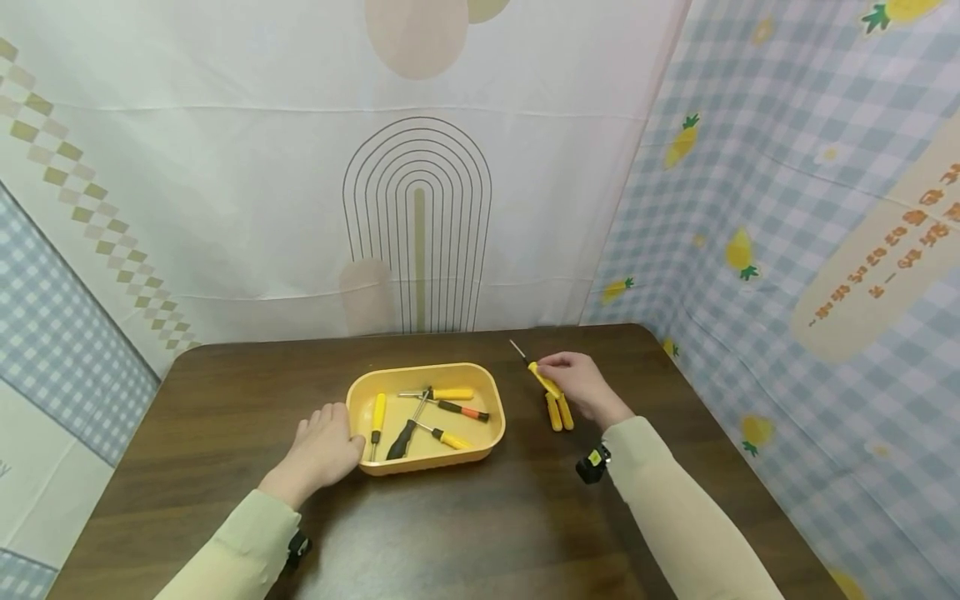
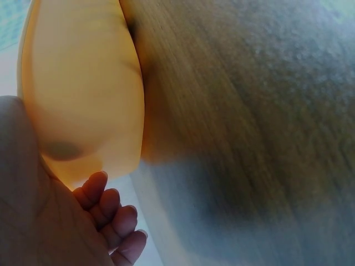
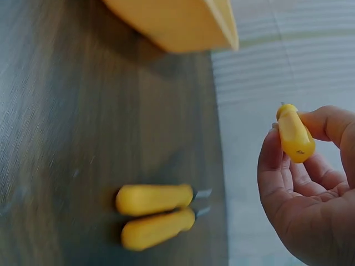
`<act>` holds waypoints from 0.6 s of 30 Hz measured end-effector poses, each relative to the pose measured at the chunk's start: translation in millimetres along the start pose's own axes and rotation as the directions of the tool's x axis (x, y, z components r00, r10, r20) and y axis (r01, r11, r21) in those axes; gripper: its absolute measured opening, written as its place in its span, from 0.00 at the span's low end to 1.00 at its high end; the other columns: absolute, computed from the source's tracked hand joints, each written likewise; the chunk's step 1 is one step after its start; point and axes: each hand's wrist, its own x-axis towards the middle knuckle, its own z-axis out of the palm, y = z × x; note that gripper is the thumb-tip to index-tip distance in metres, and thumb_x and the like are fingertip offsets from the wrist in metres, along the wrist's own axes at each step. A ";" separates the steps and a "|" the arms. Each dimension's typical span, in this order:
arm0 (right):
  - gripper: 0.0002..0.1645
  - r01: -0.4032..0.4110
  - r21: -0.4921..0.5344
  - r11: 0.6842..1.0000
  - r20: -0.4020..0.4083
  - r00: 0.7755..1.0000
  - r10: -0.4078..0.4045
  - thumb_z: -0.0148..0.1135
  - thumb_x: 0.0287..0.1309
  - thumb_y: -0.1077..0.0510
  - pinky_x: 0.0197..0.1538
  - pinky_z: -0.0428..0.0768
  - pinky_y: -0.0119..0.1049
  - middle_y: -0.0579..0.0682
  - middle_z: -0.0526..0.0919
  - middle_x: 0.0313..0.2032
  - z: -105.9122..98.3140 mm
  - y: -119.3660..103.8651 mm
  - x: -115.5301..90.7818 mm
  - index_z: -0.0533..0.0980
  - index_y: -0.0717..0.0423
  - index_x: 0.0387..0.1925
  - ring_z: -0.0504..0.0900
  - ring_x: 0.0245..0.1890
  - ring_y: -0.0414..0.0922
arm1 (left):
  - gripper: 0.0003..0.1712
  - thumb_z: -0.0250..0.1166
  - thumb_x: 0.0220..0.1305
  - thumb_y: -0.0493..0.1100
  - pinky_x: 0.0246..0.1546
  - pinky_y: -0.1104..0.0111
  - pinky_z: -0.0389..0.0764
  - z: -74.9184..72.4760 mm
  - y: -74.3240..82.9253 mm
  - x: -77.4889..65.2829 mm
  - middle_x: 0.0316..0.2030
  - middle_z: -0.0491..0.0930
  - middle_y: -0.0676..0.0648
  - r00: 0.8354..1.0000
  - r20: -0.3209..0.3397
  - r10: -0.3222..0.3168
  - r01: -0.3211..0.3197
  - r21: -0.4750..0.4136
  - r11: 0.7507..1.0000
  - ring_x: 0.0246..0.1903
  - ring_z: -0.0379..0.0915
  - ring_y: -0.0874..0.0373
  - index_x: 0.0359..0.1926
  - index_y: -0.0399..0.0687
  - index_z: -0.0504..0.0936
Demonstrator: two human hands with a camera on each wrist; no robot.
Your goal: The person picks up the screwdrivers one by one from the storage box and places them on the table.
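My right hand (image 1: pixel 577 381) pinches a yellow-handled screwdriver (image 1: pixel 543 377) between thumb and fingers, its shaft angled up toward the back of the table. In the right wrist view, the butt of that screwdriver's handle (image 3: pixel 298 138) faces the camera. Two more yellow screwdrivers (image 3: pixel 152 199) lie side by side on the table under this hand. My left hand (image 1: pixel 324 446) rests against the left end of a yellow plastic bin (image 1: pixel 491 400), its fingers loosely bent in the left wrist view. Inside the bin lie several screwdrivers, among them a black one (image 1: pixel 401 440) and a black-and-orange one (image 1: pixel 463 409).
The dark wooden table (image 1: pixel 465 533) has rounded back corners. A white patterned cloth (image 1: pixel 247 208) hangs behind it, and a blue checked cloth with pineapples (image 1: pixel 750 167) hangs along the right side. Each wrist wears a small black camera (image 1: pixel 592 467).
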 end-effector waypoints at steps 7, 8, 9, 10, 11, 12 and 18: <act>0.19 -0.036 0.032 0.999 -0.035 0.999 0.038 0.59 0.65 0.53 0.47 0.78 0.47 0.59 0.78 0.49 -16.6 24.7 1.0 0.78 0.61 0.52 0.80 0.46 0.52 | 0.22 0.56 0.61 0.48 0.37 0.55 0.61 0.4 -0.1 -0.3 0.35 0.66 0.42 1.000 0.006 0.001 -0.001 -0.001 1.000 0.36 0.62 0.47 0.45 0.33 0.68; 0.19 -0.038 0.031 0.999 -0.044 0.998 0.040 0.59 0.65 0.53 0.47 0.78 0.47 0.59 0.78 0.50 -18.2 26.9 0.6 0.78 0.61 0.52 0.80 0.46 0.52 | 0.22 0.56 0.61 0.48 0.37 0.55 0.61 0.4 -0.2 -0.4 0.35 0.66 0.42 1.000 0.004 0.002 -0.002 -0.002 1.000 0.36 0.62 0.47 0.45 0.33 0.68; 0.19 -0.043 0.030 0.999 -0.054 0.998 0.044 0.59 0.65 0.53 0.46 0.78 0.47 0.59 0.78 0.50 -19.7 29.0 0.5 0.78 0.61 0.52 0.80 0.46 0.52 | 0.21 0.56 0.61 0.48 0.37 0.55 0.61 0.4 -0.3 -0.3 0.35 0.66 0.42 1.000 0.002 0.003 -0.003 -0.002 1.000 0.36 0.62 0.47 0.45 0.33 0.68; 0.20 -0.048 0.023 0.999 -0.065 0.997 0.049 0.59 0.65 0.53 0.45 0.78 0.46 0.59 0.78 0.51 -21.2 31.0 0.2 0.78 0.61 0.52 0.79 0.45 0.52 | 0.21 0.56 0.61 0.48 0.37 0.55 0.61 0.4 -0.3 -0.3 0.35 0.66 0.42 1.000 0.001 0.003 -0.003 -0.003 1.000 0.36 0.62 0.47 0.45 0.33 0.68; 0.20 -0.053 0.013 0.998 -0.077 0.996 0.054 0.59 0.65 0.52 0.44 0.79 0.44 0.59 0.78 0.51 -22.6 33.3 0.2 0.78 0.61 0.53 0.79 0.45 0.51 | 0.21 0.56 0.61 0.48 0.36 0.55 0.61 0.4 -0.3 -0.3 0.35 0.66 0.42 1.000 0.000 0.004 -0.004 -0.004 1.000 0.36 0.62 0.47 0.44 0.33 0.68; 0.20 -0.060 0.007 0.998 -0.092 0.994 0.061 0.59 0.65 0.52 0.43 0.78 0.43 0.59 0.78 0.51 -23.9 35.6 0.4 0.78 0.61 0.52 0.79 0.44 0.51 | 0.21 0.56 0.61 0.48 0.36 0.55 0.61 0.4 -0.4 -0.3 0.35 0.66 0.42 1.000 -0.001 0.005 -0.005 -0.004 1.000 0.36 0.62 0.47 0.44 0.33 0.68; 0.22 -0.108 -0.014 0.994 -0.147 0.984 0.105 0.58 0.65 0.51 0.45 0.77 0.41 0.59 0.76 0.52 -28.5 51.7 3.9 0.77 0.62 0.53 0.77 0.46 0.50 | 0.21 0.56 0.61 0.48 0.36 0.55 0.60 -0.2 -0.4 -0.3 0.35 0.66 0.43 1.000 0.000 0.006 -0.006 -0.007 1.000 0.36 0.62 0.47 0.44 0.34 0.68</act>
